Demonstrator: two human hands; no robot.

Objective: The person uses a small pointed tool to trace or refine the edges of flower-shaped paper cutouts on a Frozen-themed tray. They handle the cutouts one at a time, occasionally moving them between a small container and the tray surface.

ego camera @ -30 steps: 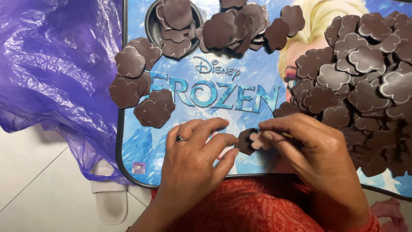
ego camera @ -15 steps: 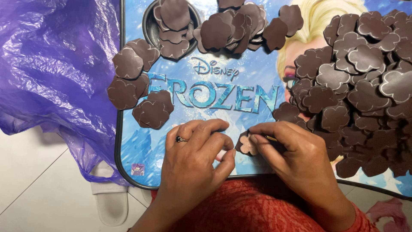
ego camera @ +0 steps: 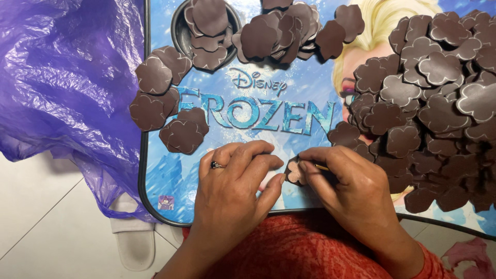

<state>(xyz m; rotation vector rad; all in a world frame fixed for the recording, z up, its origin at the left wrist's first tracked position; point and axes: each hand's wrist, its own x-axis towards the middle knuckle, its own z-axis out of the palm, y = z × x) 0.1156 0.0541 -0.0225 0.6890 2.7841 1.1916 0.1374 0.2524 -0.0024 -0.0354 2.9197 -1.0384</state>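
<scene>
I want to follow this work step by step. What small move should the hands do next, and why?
Probably the right hand should press its thin tool onto the small flower-shaped piece while the left hand steadies it. Both hands pinch that one piece on the picture tray, and the big brown heap lies beside them.

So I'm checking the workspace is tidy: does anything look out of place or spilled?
Nothing spilled. The brown flower-shaped cutouts lie in loose overlapping heaps on the picture tray, some filling its round cup recess. A crumpled purple plastic bag overlaps the tray's left edge.
</scene>
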